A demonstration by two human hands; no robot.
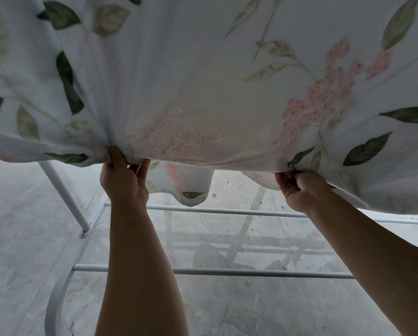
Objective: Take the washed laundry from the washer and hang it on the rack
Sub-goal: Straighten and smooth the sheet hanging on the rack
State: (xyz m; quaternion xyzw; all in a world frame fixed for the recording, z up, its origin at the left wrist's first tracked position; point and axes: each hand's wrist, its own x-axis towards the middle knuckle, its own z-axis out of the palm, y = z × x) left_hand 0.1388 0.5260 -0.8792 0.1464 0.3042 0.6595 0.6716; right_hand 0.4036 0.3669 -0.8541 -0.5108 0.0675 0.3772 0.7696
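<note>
The hanging sheet (203, 69) blocks everything above — open gaps lie between the rack (227, 271) bars below.

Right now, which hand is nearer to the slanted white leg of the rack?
Left. The left hand grips the sheet edge just right of the leg; the right hand grips it much farther right.

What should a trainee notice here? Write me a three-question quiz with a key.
1. True or false: the left hand and the right hand both grip the floral sheet's lower edge.
2. The white rack rails lie: A) above the sheet, B) below the hands, C) inside a washer.
3. Fill in: the sheet shows green leaves and ____ flowers.
Key: 1 true; 2 B; 3 pink.
</note>
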